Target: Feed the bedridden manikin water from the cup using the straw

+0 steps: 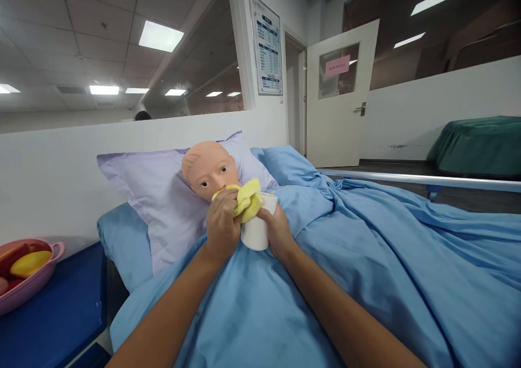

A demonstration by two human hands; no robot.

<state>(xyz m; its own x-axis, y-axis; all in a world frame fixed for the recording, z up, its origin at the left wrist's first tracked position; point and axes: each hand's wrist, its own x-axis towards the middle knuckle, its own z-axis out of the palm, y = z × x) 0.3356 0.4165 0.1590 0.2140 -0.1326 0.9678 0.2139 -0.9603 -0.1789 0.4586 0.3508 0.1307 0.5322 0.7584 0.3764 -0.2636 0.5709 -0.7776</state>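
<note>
A bald mannequin (209,164) lies in the bed with its head on a lilac pillow (163,200). My left hand (223,221) is closed on a yellow cloth (248,198) at the mannequin's mouth and chin, which the hand and cloth hide. My right hand (279,229) grips a white cup (255,235) just to the right, over the blue quilt (325,270). Part of the cloth drapes against the cup's rim. What the cup contains cannot be seen.
At the left, a pink basket (36,289) with toy-like fruit stands on a dark blue bedside surface (77,297). A metal bed rail (407,178) runs along the far side. Behind are an open door (337,118), a framed notice (266,45) and a green-covered object (480,145).
</note>
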